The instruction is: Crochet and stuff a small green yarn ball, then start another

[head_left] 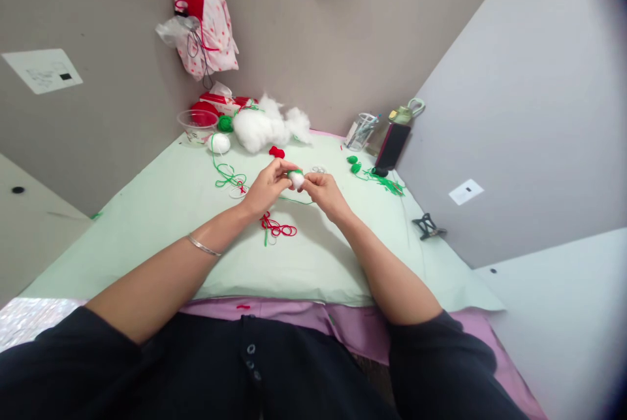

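Note:
My left hand [268,186] is closed on a small green crocheted piece [294,172] with a tuft of white stuffing [296,180] bulging from it. From the other side, the fingertips of my right hand [324,193] pinch the same piece. A thin green strand [296,201] runs below my hands over the cloth. Just beyond my left hand lies a small red crocheted piece [277,152]. Loose red yarn [280,226] is nearer to me, and green yarn loops [230,176] curl to the left.
White fluffy stuffing [259,127], a white yarn ball [219,143] and a clear tub [196,126] stand at the back left. Toward the right are green crocheted pieces [355,167], a pen holder [361,131], a phone [393,145] against a bottle [401,114], and a black hair clip [428,226].

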Available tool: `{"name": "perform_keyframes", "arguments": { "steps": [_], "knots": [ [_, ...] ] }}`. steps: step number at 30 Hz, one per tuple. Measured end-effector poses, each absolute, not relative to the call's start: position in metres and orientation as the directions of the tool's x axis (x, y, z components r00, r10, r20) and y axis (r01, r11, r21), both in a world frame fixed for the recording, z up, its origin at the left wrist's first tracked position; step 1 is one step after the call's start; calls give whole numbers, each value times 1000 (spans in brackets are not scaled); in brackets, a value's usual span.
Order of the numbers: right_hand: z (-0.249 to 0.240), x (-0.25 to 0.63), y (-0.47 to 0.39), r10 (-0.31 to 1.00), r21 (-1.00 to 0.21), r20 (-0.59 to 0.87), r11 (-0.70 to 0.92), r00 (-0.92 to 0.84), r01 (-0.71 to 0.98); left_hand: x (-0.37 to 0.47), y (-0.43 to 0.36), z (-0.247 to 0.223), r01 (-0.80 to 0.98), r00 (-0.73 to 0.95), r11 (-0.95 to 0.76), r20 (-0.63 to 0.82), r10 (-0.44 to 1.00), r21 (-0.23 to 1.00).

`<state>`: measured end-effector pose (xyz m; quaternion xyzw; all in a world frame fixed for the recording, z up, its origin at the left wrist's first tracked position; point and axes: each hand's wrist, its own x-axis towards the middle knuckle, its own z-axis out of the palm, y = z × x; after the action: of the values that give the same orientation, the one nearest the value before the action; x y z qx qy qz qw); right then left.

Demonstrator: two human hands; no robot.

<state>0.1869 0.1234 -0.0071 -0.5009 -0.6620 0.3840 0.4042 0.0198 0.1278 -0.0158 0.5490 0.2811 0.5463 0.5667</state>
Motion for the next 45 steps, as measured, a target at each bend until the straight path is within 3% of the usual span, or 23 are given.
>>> {"name": "perform_keyframes", "arguments": {
  "steps": [5,14,21,28,45],
  "knots": [
    [-8,186,124,979,-938,109,159,-174,306,17,132,-16,-375,275,-122,236,932,919],
    [-9,182,124,985,-937,99,140,-139,319,19,133,-24,-332,281,-88,187,941,939],
    [-13,178,122,966,-859,212,257,-149,443,26,137,-30,-269,172,-193,244,954,944],
    [-4,176,113,924,-785,256,369,-283,497,29,140,-35,-215,54,-294,312,949,931],
    [-7,178,120,954,-781,267,299,-140,549,24,127,-25,-250,179,-334,383,906,909]
  ]
}}
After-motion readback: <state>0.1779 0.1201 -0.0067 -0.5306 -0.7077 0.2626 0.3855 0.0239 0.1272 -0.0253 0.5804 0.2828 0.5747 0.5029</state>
